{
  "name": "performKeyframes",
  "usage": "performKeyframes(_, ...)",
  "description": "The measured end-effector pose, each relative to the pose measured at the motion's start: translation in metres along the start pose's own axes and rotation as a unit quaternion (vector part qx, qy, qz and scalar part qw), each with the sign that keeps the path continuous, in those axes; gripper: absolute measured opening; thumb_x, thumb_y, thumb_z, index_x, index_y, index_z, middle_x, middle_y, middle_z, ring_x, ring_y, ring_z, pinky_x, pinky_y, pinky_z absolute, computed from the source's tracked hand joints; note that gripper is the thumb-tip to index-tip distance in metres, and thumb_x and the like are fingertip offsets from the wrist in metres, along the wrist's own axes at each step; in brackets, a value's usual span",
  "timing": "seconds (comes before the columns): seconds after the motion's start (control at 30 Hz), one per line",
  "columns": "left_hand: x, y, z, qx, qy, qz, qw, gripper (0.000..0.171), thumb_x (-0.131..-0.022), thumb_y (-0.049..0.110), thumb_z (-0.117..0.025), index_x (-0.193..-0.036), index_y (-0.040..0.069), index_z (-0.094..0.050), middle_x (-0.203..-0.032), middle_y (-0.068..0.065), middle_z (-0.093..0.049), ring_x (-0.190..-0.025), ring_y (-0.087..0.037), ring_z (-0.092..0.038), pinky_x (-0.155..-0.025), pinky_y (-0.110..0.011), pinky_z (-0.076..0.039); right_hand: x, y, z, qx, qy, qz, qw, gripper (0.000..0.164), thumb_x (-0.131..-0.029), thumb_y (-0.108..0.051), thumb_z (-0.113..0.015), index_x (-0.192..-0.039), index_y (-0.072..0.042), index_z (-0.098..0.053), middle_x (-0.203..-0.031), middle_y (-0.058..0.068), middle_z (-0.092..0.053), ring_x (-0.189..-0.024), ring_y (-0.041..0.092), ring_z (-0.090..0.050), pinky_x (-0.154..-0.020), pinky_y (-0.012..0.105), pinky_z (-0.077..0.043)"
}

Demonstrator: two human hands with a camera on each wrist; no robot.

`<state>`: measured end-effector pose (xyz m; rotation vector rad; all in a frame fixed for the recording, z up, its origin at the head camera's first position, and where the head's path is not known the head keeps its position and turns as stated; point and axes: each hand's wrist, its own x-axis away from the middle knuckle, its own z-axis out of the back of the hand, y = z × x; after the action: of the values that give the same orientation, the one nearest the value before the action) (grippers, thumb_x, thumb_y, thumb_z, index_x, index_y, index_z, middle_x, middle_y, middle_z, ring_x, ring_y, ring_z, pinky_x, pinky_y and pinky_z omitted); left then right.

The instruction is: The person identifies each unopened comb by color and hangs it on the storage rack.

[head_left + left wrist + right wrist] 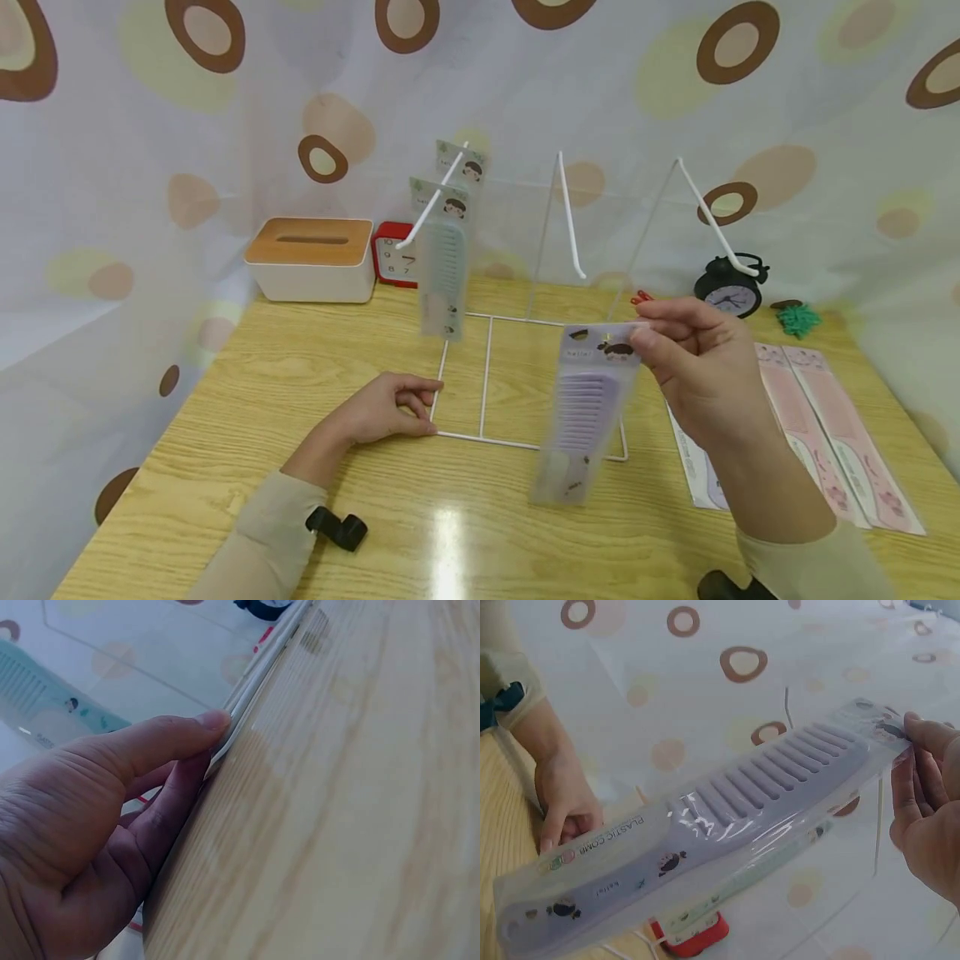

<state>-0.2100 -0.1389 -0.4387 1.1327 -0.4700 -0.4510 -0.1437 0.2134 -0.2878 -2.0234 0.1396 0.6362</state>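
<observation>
My right hand (pixel 705 367) pinches the top edge of a clear packet holding a purple comb (pixel 581 408). The packet hangs in front of a white wire display rack (pixel 487 375), teeth facing left in the head view. Thumb and fingers of my left hand (pixel 382 408) grip the rack's base wire at its front left corner, low at the tabletop. From the rack's left hook hang two packets, the front one with a green comb (pixel 447 258). A middle hook (pixel 568 217) and a right hook (pixel 712 212) reach forward beside it.
Pink comb packets (pixel 810 425) lie flat on the right, with another packet partly behind my right arm. Along the back stand a wood-topped tissue box (pixel 311 279), a red clock (pixel 386 250) and a black alarm clock (pixel 729 292). A green tufted thing (pixel 798 321) lies nearby.
</observation>
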Motion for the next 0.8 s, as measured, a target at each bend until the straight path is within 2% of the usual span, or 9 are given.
performKeyframes(0.1,0.000,0.000,0.001,-0.004,0.002,0.001,1.0000,0.067,-0.082,0.012,-0.083,-0.141,0.000,-0.054,-0.103,-0.010,-0.067,-0.088,-0.013,-0.067,-0.082,-0.021,-0.049,-0.009,-0.006,-0.022,0.006,0.015,0.034,0.999,0.028,-0.085,0.026,-0.058,-0.103,0.009,-0.073,-0.087,0.012,-0.075,-0.082,0.018,-0.074,-0.077,0.026,-0.059)
performKeyframes(0.2,0.001,0.000,0.001,-0.002,0.002,-0.001,1.0000,0.067,-0.082,0.011,-0.083,-0.142,0.000,-0.054,-0.103,-0.011,-0.068,-0.088,-0.013,-0.067,-0.083,-0.022,-0.049,-0.020,-0.010,-0.039,0.058,0.062,0.064,0.994,0.027,-0.083,0.026,-0.062,-0.100,0.009,-0.073,-0.084,0.012,-0.075,-0.079,0.018,-0.074,-0.075,0.026,-0.059)
performKeyframes(0.3,0.001,-0.001,0.000,0.003,0.000,-0.004,1.0000,0.067,-0.082,0.011,-0.082,-0.142,-0.001,-0.054,-0.104,-0.011,-0.068,-0.087,-0.013,-0.068,-0.083,-0.022,-0.050,-0.029,-0.011,-0.048,0.097,0.106,0.072,0.987,0.024,-0.080,0.024,-0.066,-0.098,0.008,-0.074,-0.083,0.011,-0.076,-0.076,0.017,-0.073,-0.074,0.025,-0.058)
performKeyframes(0.43,0.000,-0.002,-0.001,0.007,0.001,-0.004,1.0000,0.067,-0.082,0.010,-0.082,-0.142,-0.001,-0.054,-0.104,-0.011,-0.067,-0.086,-0.012,-0.068,-0.082,-0.021,-0.050,-0.036,-0.009,-0.048,0.122,0.122,0.076,0.982,0.023,-0.079,0.022,-0.070,-0.097,0.009,-0.073,-0.084,0.012,-0.076,-0.077,0.017,-0.073,-0.075,0.025,-0.058)
performKeyframes(0.57,0.000,0.000,-0.001,0.010,0.002,0.001,0.9999,0.067,-0.082,0.010,-0.082,-0.142,-0.001,-0.054,-0.104,-0.011,-0.068,-0.087,-0.012,-0.067,-0.083,-0.021,-0.050,-0.039,-0.002,-0.041,0.174,0.140,0.068,0.972,0.021,-0.080,0.017,-0.072,-0.098,0.006,-0.074,-0.084,0.008,-0.077,-0.077,0.015,-0.073,-0.076,0.024,-0.058)
performKeyframes(0.7,0.001,0.002,0.000,0.011,0.000,0.004,0.9999,0.067,-0.082,0.011,-0.082,-0.142,-0.001,-0.054,-0.105,-0.011,-0.067,-0.087,-0.013,-0.067,-0.082,-0.022,-0.050,-0.052,0.006,-0.032,0.202,0.161,0.030,0.966,0.021,-0.081,0.005,-0.078,-0.101,0.002,-0.075,-0.086,0.003,-0.077,-0.080,0.012,-0.073,-0.078,0.022,-0.057)
performKeyframes(0.8,0.001,0.001,0.001,0.012,0.001,0.003,0.9999,0.067,-0.082,0.010,-0.082,-0.142,-0.001,-0.053,-0.106,-0.012,-0.067,-0.087,-0.013,-0.067,-0.082,-0.022,-0.051,-0.070,0.012,-0.026,0.179,0.170,-0.006,0.969,0.025,-0.079,-0.003,-0.082,-0.104,-0.001,-0.075,-0.089,0.003,-0.077,-0.081,0.011,-0.072,-0.078,0.021,-0.057)
